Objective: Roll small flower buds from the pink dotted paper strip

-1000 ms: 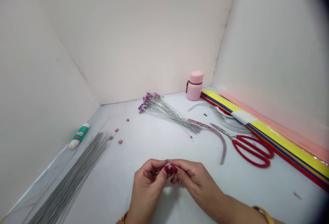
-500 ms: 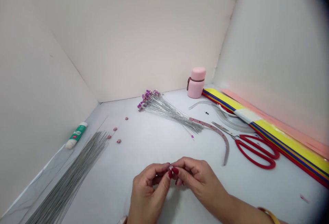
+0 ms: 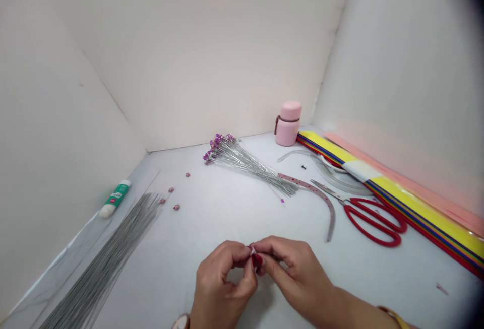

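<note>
Pinkish-white and too small to make out clearly, a small piece (image 3: 252, 251) sits at lower centre of the frame, pinched between the left hand (image 3: 223, 281) and the right hand (image 3: 293, 268). Both grips are closed on it, thumbs and forefingers meeting from either side, and the red-painted fingernails (image 3: 256, 261) show just below it. A wristwatch (image 3: 182, 322) sits on the left wrist at the bottom edge, and a gold bangle (image 3: 391, 317) circles the right arm.

The hands hover over a white tabletop (image 3: 212, 220), with 3 small pink rolled flowers (image 3: 176, 207) scattered up and to their left. Further left lies a long sheaf of bare grey wires (image 3: 109, 253), and beyond it, a green-and-white glue stick (image 3: 114, 199). Straight ahead, near the back corner, a bundle of silver wires (image 3: 242, 165) fans out, tipped with purple flowers.

To the right are a curved perforated strip (image 3: 321, 200) and red-handled scissors (image 3: 372, 223) – both well apart from the hands. Stacked paper strips (image 3: 419, 209) run along the right wall, and a pink flask (image 3: 288, 123) stands in the back corner.
</note>
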The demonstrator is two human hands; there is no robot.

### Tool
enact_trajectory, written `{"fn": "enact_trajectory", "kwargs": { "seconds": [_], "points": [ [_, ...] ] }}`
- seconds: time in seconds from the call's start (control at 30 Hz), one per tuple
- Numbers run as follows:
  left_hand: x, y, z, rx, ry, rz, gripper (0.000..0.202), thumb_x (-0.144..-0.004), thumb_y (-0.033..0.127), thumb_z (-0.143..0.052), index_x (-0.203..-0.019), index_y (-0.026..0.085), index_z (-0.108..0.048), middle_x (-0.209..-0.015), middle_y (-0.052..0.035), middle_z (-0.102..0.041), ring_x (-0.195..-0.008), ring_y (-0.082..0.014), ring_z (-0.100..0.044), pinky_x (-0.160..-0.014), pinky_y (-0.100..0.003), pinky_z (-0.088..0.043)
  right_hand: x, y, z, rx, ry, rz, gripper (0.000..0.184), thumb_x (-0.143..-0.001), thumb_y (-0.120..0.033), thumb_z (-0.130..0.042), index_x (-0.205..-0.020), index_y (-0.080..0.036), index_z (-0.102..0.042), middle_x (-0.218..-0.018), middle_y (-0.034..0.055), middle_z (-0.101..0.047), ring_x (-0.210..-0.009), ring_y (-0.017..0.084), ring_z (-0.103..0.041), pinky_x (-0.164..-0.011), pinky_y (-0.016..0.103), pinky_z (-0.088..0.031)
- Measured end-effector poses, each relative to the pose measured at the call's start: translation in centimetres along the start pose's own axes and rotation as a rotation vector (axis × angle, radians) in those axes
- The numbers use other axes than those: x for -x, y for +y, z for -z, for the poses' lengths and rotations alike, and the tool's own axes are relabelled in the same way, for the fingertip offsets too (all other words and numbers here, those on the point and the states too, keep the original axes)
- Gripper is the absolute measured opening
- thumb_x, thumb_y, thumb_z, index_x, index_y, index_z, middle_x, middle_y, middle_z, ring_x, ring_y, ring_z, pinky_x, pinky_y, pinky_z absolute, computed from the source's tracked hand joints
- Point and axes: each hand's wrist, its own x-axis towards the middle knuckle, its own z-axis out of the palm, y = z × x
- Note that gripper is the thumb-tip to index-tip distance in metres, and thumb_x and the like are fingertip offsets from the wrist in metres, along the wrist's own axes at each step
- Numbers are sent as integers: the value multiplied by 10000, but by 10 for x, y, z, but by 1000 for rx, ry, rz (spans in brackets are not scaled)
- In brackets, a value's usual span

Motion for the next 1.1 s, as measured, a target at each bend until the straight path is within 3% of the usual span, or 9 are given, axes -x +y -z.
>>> {"fn": "enact_trajectory", "kwargs": {
  "seconds": [0.13, 0.37, 0.67, 0.93, 1.1],
  "points": [
    [-2, -1, 5, -15, -57, 4, 134, -643, 48, -580, -673, 162, -644, -643, -48, -670, -572, -153, -626, -561, -217, -517, 2, 0, -2, 98, 33, 71, 187, -836, -174, -429, -884, -159, -610, -768, 58, -653, -691, 157, -596, -661, 251, -453],
    [-3, -7, 6, 304, -189, 261, 89, -758, 158, -551, -782, 149, -636, -688, -49, -660, -630, -158, -630, -588, -240, -528, -6, 1, 0, -330, 0, -200, 253, -842, -316, -463, -892, -149, -646, -630, 16, -609, -569, 113, -545, -556, 210, -453],
    [-3, -8, 7, 232, -219, 102, 206, -768, 92, -535, -933, 168, -632, -813, -66, -649, -725, -158, -625, -628, -233, -517, -9, 2, 1, -395, 58, -247, 185, -785, -288, -557, -822, -145, -668, -607, 5, -594, -572, 113, -529, -558, 216, -439],
    [-4, -9, 9, 193, -238, 39, 207, -761, 66, -532, -922, 147, -634, -795, -72, -646, -716, -155, -623, -611, -224, -517, -9, 3, 5, -294, 8, -143, 178, -804, -245, -530, -917, -176, -649, -767, 37, -660, -680, 146, -587, -642, 242, -477],
    [-5, -8, 10, 186, -240, 26, 209, -759, 70, -527, -912, 156, -641, -795, -71, -645, -724, -158, -628, -619, -229, -526, -8, 1, 7, -236, 8, -136, 174, -808, -238, -520, -873, -162, -662, -690, 31, -650, -634, 142, -588, -600, 229, -479]
  ]
}}
